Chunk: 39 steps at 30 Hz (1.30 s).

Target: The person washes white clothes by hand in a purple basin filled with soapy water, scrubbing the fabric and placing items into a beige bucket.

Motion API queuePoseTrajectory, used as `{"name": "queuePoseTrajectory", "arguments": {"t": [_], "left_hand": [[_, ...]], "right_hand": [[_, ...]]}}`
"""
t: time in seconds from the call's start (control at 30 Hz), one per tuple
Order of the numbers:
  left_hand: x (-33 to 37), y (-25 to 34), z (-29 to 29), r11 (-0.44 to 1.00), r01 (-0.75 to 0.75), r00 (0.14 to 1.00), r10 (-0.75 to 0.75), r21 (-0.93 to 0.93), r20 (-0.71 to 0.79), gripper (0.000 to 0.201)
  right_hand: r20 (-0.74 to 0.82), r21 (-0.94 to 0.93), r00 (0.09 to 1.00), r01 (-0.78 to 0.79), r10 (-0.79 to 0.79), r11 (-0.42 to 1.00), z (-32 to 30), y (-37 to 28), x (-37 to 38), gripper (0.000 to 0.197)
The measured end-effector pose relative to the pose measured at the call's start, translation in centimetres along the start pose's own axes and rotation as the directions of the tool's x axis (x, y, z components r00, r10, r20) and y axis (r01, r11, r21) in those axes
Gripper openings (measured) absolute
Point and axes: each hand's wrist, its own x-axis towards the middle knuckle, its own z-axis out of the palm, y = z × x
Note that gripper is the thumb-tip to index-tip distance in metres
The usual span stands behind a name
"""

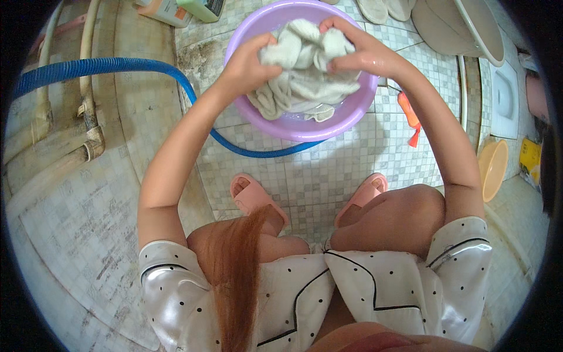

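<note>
A round purple basin (299, 133) stands on the tiled floor in front of my feet, with some water visible at its near side. Bunched white knitted laundry (311, 88) lies in it, wet and crumpled; its exact kind is hard to make out. My left hand (251, 66) grips the left side of a raised bunch, thumb toward me. On the other side, my right hand (360, 53) pinches the same white cloth between thumb and fingers. Both hands are over the basin, a short way apart.
A blue corrugated hose (126, 64) curves from the left and passes beside the basin. Bottles (167, 12) stand at the far left, near wall pipes (88, 111). An orange packet (409, 117), a large grey tub (448, 29), a squat toilet (504, 100) and a yellow bowl (492, 170) are rightward.
</note>
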Motion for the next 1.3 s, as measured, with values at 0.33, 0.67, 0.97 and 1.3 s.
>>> {"name": "queuePoseTrajectory", "arguments": {"t": [0.33,0.67,0.97,1.3], "left_hand": [[0.6,-3.6,3.7,0.759,-0.094,0.988,-0.009,0.645,0.154,0.042],[4.4,-7.5,8.4,0.523,0.124,0.966,-0.259,0.844,0.018,0.094],[6.2,-12.5,7.9,0.947,0.153,0.987,-0.159,0.283,-0.004,0.082],[4.8,-9.0,8.9,0.603,0.281,0.96,-0.159,0.747,-0.233,0.075]], "right_hand": [[-0.06,-0.36,0.998,-0.051,0.031,0.932,5.5,11.6,0.9,0.072],[-0.166,-0.623,0.865,-0.464,0.473,0.63,7.0,11.7,4.9,0.108],[0.267,-0.469,0.78,-0.408,0.567,0.783,2.9,14.2,8.7,0.076],[-0.187,-0.609,0.968,-0.246,0.166,0.754,-4.3,3.2,-0.1,0.038]]}}
